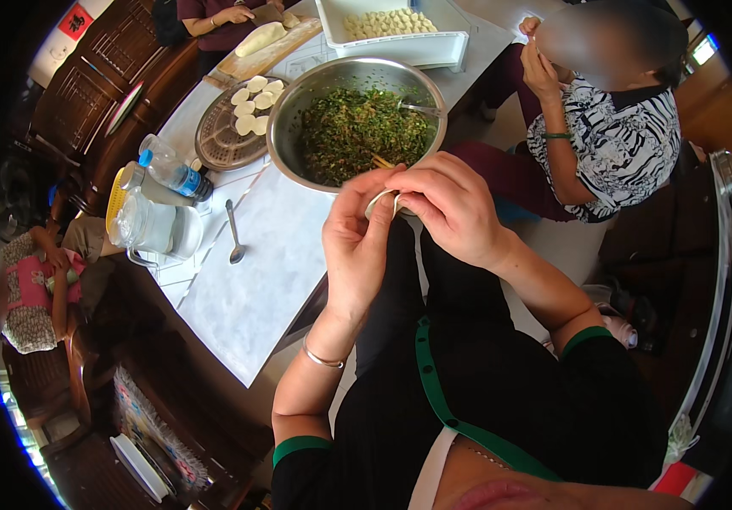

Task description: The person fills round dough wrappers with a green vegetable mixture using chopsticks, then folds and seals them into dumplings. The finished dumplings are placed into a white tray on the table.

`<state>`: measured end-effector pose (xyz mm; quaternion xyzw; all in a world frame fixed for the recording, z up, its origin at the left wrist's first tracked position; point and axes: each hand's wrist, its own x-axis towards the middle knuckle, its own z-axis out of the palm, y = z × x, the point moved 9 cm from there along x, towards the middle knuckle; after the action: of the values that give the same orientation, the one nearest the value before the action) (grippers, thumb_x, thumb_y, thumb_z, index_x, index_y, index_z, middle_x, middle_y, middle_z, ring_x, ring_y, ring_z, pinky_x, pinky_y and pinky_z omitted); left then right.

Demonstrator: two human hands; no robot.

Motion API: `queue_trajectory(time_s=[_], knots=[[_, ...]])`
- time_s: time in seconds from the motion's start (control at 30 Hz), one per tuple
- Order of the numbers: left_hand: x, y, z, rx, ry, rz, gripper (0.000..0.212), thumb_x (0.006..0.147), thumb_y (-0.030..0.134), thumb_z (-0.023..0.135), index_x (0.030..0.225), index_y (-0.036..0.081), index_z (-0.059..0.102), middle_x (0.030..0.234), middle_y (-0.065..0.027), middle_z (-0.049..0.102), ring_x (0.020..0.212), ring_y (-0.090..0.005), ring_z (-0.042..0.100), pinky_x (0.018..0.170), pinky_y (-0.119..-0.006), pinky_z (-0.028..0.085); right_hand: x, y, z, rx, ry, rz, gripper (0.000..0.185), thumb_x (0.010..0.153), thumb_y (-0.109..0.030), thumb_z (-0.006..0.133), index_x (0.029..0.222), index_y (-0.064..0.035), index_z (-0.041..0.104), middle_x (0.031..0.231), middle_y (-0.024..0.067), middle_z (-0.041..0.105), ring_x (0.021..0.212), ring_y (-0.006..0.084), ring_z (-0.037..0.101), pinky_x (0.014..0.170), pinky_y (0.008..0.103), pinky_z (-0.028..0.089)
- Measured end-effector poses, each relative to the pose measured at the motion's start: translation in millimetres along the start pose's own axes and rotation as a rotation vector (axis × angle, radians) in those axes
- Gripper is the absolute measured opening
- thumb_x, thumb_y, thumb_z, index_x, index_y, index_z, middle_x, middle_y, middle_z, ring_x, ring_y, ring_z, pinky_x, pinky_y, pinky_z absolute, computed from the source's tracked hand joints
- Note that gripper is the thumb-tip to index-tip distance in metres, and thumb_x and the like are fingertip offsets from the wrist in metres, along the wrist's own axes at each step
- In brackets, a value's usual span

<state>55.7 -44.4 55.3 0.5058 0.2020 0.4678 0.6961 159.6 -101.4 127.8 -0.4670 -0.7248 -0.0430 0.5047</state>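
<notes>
Between both hands, just before the near rim of a large steel bowl (277, 143), I hold a folded dumpling wrapper (377, 205). My left hand (356, 239) supports it with the thumb across its front. The fingers and thumb of my right hand (452, 210) pinch its edge. Whether filling lies inside is hidden. Chopped green filling (366, 131) heaps in the bowl, where a metal utensil (422, 109) rests at the right and chopsticks (380, 160) poke out behind my fingers. Left of the bowl, round dough wrappers (245, 108) lie on a brown perforated tray (213, 137).
A spoon (234, 233) lies on the table (257, 287). Left of it stand a glass pitcher (143, 223) and a plastic bottle (171, 173). Behind the bowl, a white bin (398, 51) holds dumplings. A person (608, 127) sits at right; another person's hands (236, 14) work near a dough roll (261, 39).
</notes>
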Motion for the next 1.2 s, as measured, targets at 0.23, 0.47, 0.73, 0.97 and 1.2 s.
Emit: queue_trajectory(time_s=[0.23,0.47,0.73,0.97,1.2], knots=[[0,6,-3,0.022,-0.017,0.067,0.009,0.099,0.001,0.057,0.107,0.002,0.053,0.108,-0.0096,0.068,0.096,-0.0097,0.061,0.087,-0.025,0.05,4,-1,1,0.034,-0.069,0.038,0.014,0.079,-0.006,0.072,0.092,-0.0057,0.064,0.089,0.005,0.065,0.081,0.0258,0.063,0.07,0.0361,0.052],[3,2,-11,0.076,0.014,0.106,0.004,0.1,0.001,0.055,0.103,-0.001,0.056,0.117,-0.0181,0.068,0.101,-0.0134,0.064,0.09,-0.027,0.051,3,1,-1,-0.004,-0.046,0.047,0.008,0.08,-0.003,0.07,0.084,-0.0062,0.064,0.084,0.0045,0.059,0.079,0.0253,0.059,0.068,0.0368,0.05],[-1,5,-16,0.369,0.026,0.1,0.02,0.099,0.004,0.058,0.118,-0.004,0.059,0.103,-0.0091,0.069,0.093,-0.0107,0.063,0.083,-0.026,0.053,2,5,-6,0.001,-0.012,0.078,0.008,0.079,-0.004,0.071,0.081,-0.0069,0.064,0.084,0.0044,0.057,0.079,0.025,0.058,0.068,0.0371,0.049],[-2,9,-3,0.427,0.035,0.032,0.026,0.09,-0.005,0.068,0.114,-0.005,0.06,0.105,-0.0095,0.069,0.096,-0.0109,0.065,0.084,-0.023,0.053,2,9,-9,-0.005,-0.018,0.081,0.009,0.08,-0.003,0.071,0.086,-0.007,0.067,0.084,0.0046,0.058,0.078,0.025,0.059,0.067,0.0362,0.05],[3,6,-12,0.053,0.047,0.013,0.013,0.097,0.007,0.062,0.108,0.001,0.06,0.112,-0.0153,0.07,0.103,-0.0197,0.068,0.087,-0.03,0.057,-11,41,-9,0.476,-0.087,0.406,0.023,0.091,0.001,0.065,0.113,-0.0033,0.064,0.1,0.0062,0.065,0.087,0.0114,0.064,0.07,0.0243,0.051]])
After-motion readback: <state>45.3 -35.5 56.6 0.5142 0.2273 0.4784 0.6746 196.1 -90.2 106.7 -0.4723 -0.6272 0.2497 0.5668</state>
